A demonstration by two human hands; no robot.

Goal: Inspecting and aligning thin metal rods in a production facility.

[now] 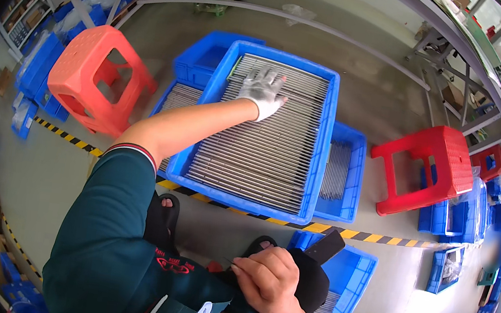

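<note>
My left hand (263, 91), in a greyish-white work glove with some bare fingertips showing, lies flat with fingers spread on a layer of thin metal rods (249, 163). The rods lie side by side across a large blue plastic bin (325, 148) in front of me. Close to my lap, my right hand (268, 279) is bare and closed, thumb against the fingers. A small thin thing seems to stick out at its fingertips, too small to name. Beside that hand, a dark flat rectangular object (325, 246) rests near my knee.
More blue bins with rods stand under and beside the large one, including a right-hand bin (340, 201) and one by my leg (351, 279). An orange-red stool (100, 65) is at left, a red stool (431, 172) at right. Yellow-black tape (373, 238) crosses the floor.
</note>
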